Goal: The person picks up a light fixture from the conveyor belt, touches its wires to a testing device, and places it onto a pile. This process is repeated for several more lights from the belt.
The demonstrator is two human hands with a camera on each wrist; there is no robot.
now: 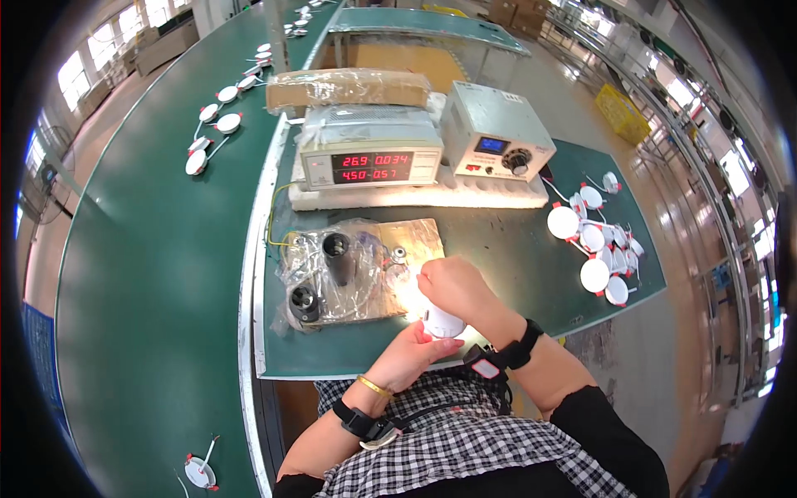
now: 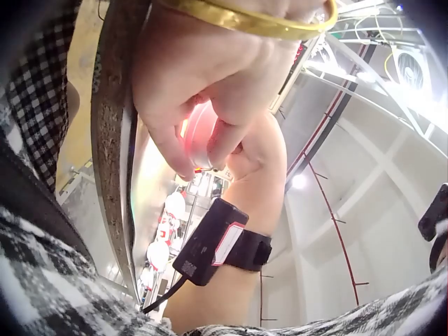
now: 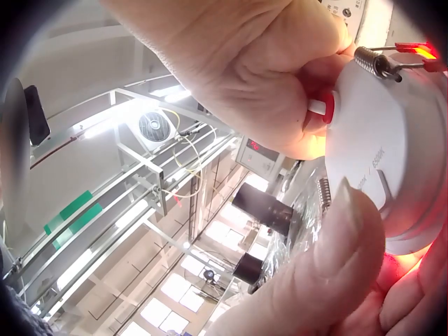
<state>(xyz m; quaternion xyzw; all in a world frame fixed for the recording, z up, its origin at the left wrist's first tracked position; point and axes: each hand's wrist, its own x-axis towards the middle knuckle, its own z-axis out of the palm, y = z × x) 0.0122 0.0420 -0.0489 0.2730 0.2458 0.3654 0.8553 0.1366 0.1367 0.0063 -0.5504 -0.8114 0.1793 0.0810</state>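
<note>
A round white lamp (image 1: 444, 324) glows at the table's front edge. My left hand (image 1: 407, 357) grips it by the rim, thumb on one side and fingers on the other; in the left wrist view the lamp (image 2: 201, 134) shows between those fingertips. Over its back, my right hand (image 1: 457, 289) is curled round the short white cable (image 3: 317, 106), which leaves the housing through a red grommet (image 3: 328, 107). Two springs (image 3: 371, 61) sit on the housing (image 3: 371, 140). The cable's far end is hidden inside my right hand (image 3: 245, 70).
Left of my hands, a plastic-wrapped board (image 1: 423, 235) carries black sockets (image 1: 338, 249). Behind stand a meter with red digits (image 1: 371, 166) and a grey box with a dial (image 1: 498, 133). Several white lamps (image 1: 594, 275) lie at the right; more (image 1: 228, 124) line the green bench (image 1: 141, 274).
</note>
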